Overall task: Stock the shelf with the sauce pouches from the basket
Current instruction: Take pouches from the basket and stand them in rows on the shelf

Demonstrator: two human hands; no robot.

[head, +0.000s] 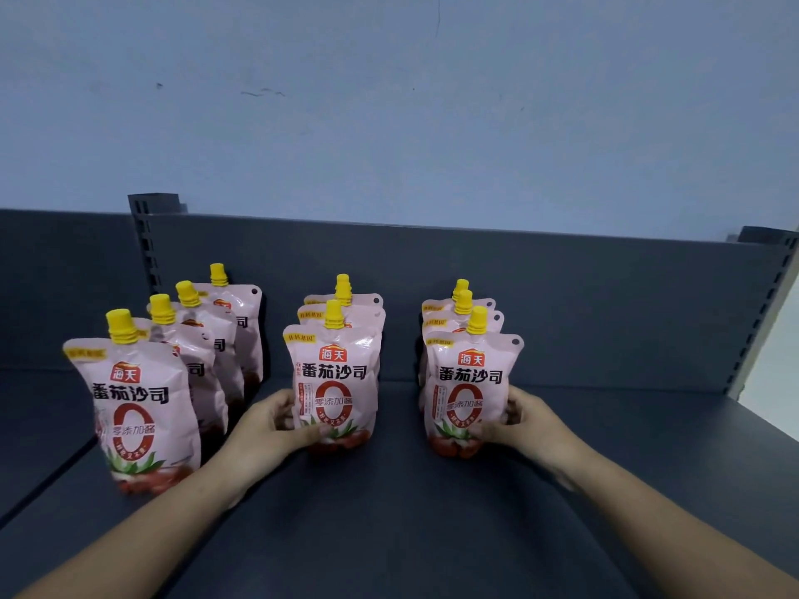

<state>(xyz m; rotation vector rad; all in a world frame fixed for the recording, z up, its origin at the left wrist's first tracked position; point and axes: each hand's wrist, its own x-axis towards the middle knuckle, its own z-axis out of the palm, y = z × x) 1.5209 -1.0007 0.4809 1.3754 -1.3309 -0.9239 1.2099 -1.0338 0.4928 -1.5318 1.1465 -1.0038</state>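
Observation:
Pink sauce pouches with yellow caps stand upright in three rows on the dark grey shelf. My left hand grips the lower left side of the front pouch of the middle row. My right hand grips the lower right side of the front pouch of the right row. Both pouches rest on the shelf. The left row holds several pouches, its front pouch standing nearest to me. The basket is out of view.
A dark back panel closes the shelf behind the rows. Slotted uprights stand at the back left and at the right edge. Above is a pale blue wall. Bare shelf lies in front of the rows.

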